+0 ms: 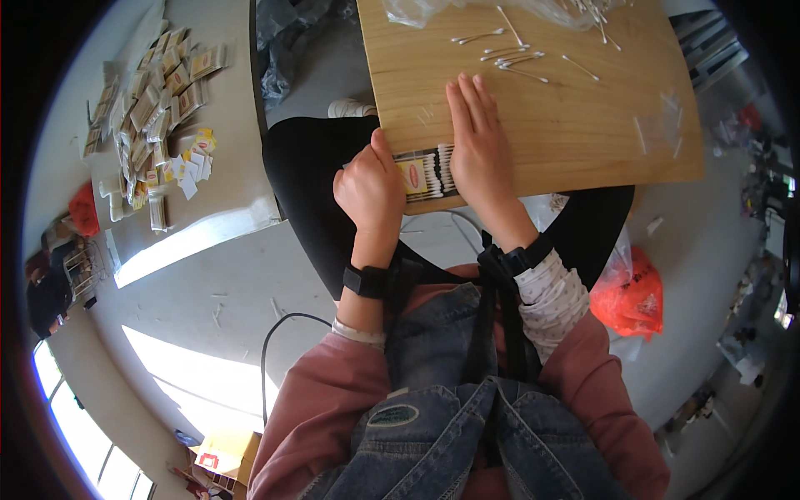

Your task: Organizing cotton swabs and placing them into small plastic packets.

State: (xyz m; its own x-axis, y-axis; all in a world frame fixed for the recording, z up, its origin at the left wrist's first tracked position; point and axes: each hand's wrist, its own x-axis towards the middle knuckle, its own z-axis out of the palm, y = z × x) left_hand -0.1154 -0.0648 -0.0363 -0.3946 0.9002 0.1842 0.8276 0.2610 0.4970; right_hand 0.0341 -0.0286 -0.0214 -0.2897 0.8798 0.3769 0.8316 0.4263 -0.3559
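At the near left edge of the wooden board lies a small clear pack of cotton swabs [432, 177] with a yellow and white card in it. My left hand [372, 185] is closed at the pack's left end, thumb pointing away from me; its fingertips are hidden. Flat on the board, my right hand [483, 146] has its fingers stretched out together, and its edge sits against the row of swabs at the pack's right end. Farther off, several loose cotton swabs [512, 60] are scattered on the wood.
The wooden board [583, 125] rests over my lap. Clear plastic [492, 10] and more swabs lie at its far edge, a clear bag [661, 129] at its right. On a table [229, 158] to the left is a heap of filled packs [158, 104] beside loose cards [193, 167]. A red bag [633, 292] stands on the floor.
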